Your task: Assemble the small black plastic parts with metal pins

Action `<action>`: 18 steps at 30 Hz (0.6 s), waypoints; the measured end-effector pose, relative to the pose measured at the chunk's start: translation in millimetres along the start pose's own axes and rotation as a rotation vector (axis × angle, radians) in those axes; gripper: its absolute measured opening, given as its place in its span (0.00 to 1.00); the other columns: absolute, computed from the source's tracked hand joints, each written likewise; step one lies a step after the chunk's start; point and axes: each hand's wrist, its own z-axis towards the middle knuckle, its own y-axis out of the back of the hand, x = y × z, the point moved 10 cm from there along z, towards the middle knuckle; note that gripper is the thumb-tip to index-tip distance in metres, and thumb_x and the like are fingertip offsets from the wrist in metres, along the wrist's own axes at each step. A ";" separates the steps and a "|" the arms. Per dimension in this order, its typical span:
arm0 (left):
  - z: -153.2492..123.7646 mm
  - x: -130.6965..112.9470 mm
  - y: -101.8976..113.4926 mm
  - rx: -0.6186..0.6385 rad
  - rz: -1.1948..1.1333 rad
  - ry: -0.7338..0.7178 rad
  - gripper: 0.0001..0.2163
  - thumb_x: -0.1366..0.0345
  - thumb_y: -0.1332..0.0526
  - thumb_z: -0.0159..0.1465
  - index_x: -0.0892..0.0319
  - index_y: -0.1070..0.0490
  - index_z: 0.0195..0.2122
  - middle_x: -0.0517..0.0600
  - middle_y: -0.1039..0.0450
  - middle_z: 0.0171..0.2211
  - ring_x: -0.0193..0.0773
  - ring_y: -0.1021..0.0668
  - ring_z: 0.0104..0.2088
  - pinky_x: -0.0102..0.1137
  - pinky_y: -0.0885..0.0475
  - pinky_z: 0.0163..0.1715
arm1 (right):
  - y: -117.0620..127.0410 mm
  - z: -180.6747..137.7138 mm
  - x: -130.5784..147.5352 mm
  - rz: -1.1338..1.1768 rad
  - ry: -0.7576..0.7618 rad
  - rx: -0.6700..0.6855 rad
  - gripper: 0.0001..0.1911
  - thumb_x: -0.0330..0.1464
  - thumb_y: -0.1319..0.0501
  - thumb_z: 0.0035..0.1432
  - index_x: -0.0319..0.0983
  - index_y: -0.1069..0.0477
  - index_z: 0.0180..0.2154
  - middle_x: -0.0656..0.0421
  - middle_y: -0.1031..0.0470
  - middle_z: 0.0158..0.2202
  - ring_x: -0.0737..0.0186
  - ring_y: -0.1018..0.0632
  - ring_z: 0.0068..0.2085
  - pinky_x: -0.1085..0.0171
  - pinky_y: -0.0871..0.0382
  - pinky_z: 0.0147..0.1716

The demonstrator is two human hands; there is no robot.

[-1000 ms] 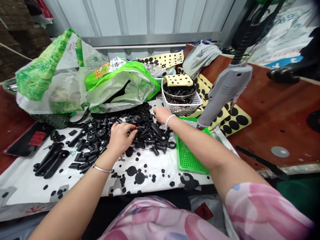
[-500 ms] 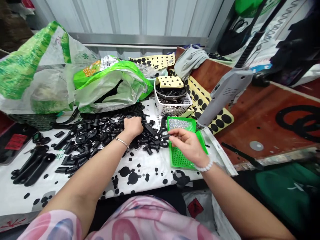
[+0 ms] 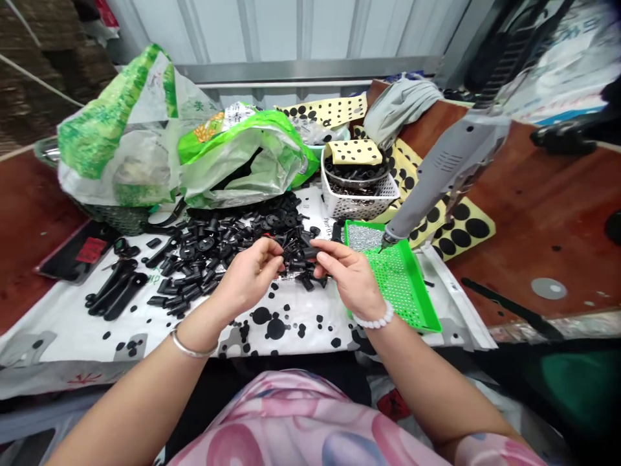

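Observation:
My right hand [image 3: 349, 275] pinches a small black cylindrical plastic part [image 3: 308, 254] between thumb and fingertips. Facing it across a narrow gap is my left hand [image 3: 253, 270], its thumb and fingers pressed together; whatever they hold is too small or hidden to make out. Both hands are over the near edge of a heap of black plastic parts [image 3: 194, 249] on the white sheet. Right of my right hand lies a green perforated tray [image 3: 405, 285] with small silvery pieces [image 3: 363, 237] in its far section.
A grey electric screwdriver [image 3: 436, 175] hangs at a slant, its tip over the tray. Behind the heap are plastic bags [image 3: 247, 162] and a white basket [image 3: 356, 204] of black parts. Several long black parts [image 3: 119, 291] lie at left; sheets of black dot stickers [image 3: 460, 226] lie at right.
My left hand has come out of the heap toward me, its fingers now pinched. My right hand has moved off the tray toward it with the black part. The camera view has shifted.

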 end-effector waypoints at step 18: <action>-74.0 55.9 17.4 -0.228 -0.921 0.308 0.08 0.65 0.33 0.52 0.62 0.30 0.30 0.47 0.25 0.23 0.30 0.24 0.23 0.25 0.30 0.30 | -91.3 -41.1 28.7 -0.318 0.417 0.236 0.13 0.28 0.40 0.57 0.41 0.29 0.45 0.56 0.26 0.38 0.65 0.26 0.37 0.63 0.28 0.38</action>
